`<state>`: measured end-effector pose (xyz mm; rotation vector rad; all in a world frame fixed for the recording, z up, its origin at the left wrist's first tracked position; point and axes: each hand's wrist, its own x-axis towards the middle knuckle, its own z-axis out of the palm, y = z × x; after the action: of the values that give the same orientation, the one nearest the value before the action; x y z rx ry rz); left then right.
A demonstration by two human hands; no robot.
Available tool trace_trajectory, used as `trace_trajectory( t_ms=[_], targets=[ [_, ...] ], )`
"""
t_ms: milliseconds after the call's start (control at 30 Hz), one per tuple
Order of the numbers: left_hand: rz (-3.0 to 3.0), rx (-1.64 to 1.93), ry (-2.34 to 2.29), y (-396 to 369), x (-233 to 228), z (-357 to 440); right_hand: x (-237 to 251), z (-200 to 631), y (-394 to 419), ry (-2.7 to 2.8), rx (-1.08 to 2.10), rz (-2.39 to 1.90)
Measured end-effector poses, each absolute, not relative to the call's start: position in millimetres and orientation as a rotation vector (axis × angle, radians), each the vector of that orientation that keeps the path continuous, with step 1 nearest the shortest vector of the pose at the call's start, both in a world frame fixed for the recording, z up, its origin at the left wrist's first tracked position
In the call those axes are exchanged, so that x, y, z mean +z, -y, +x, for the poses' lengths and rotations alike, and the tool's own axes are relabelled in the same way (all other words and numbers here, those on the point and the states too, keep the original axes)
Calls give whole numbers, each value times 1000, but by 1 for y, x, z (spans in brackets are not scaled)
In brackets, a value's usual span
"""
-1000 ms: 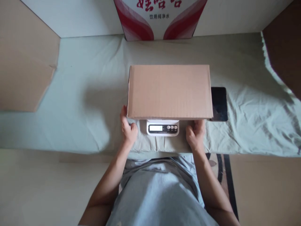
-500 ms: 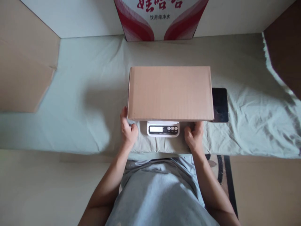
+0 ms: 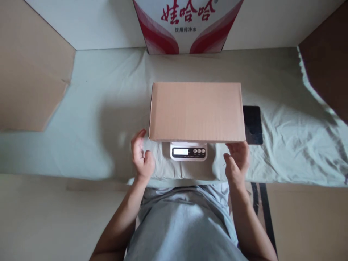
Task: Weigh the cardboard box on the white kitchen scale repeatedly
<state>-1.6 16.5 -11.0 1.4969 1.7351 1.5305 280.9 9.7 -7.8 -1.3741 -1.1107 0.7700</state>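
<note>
A closed brown cardboard box (image 3: 196, 111) rests flat on a small white digital scale (image 3: 188, 151), whose display and buttons stick out under the box's near edge. My left hand (image 3: 141, 158) hovers open just off the box's near left corner, fingers spread, holding nothing. My right hand (image 3: 237, 158) is open below the near right corner, palm up and apart from the box.
The scale stands on a pale green cloth (image 3: 95, 119) covering the table. A dark tablet (image 3: 252, 125) lies right of the box. A red and white carton (image 3: 187, 25) stands at the back. Brown cardboard panels (image 3: 29, 83) flank both sides.
Both hands have let go of the box's near corners and drawn back toward me, opening. The box now sits on the scale alone.
</note>
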Motion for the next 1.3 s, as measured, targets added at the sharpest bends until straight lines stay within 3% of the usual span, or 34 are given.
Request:
trace_trajectory(
  t_ms=[267,467,733,967,1300],
  targets=[
    [1361,1442,-1577,-22,26,35,33,262,-25,1229,818,-1280],
    [1613,1466,-1453,-83,52,34,60,266,-81,1379,662,-1195],
    [1572,1418,-1453,-163,4,22,15,273,-155,1442,777,-1160],
    [1503,1381,-1447,-163,-28,19,-10,275,-153,1373,940,-1223],
    [1555,1382,-1649,-157,-34,14,-27,283,-148,1407,809,-1281]
  ],
)
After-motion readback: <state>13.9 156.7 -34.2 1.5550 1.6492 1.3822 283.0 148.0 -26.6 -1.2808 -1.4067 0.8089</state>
